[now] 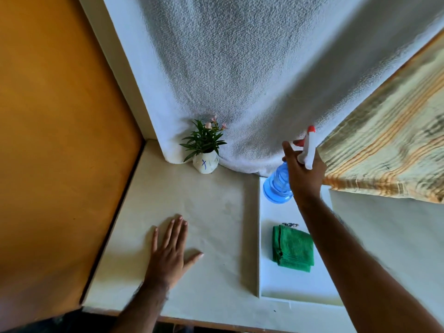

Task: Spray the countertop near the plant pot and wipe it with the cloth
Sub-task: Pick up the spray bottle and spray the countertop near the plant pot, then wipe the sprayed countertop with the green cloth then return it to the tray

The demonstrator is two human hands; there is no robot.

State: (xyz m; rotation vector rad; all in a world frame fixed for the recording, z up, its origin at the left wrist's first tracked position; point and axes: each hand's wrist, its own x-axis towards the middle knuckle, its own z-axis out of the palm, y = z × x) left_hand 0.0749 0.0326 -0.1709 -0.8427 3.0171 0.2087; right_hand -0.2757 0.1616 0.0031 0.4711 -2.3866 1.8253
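Right hand (304,171) wrapped tight around the neck of the spray bottle (278,186), one finger (287,150) stretched out by the red trigger. Blue bottle tipped, lifted over the far end of the white tray (264,260). Nozzle (311,129) high and pointing at the far wall, not at the spot to clean.

Best to swing the bottle left and tip the nozzle down at the bare counter (216,200) just near the plant pot (205,163). Short squeezes, kept low, so no spray hits the leaves or the white cover behind.

Left hand (171,251) flat on the counter, fingers spread, holding nothing. Better kept out of the wet patch.

Green cloth (293,247) folded on the tray, near and right, ready for wiping after.
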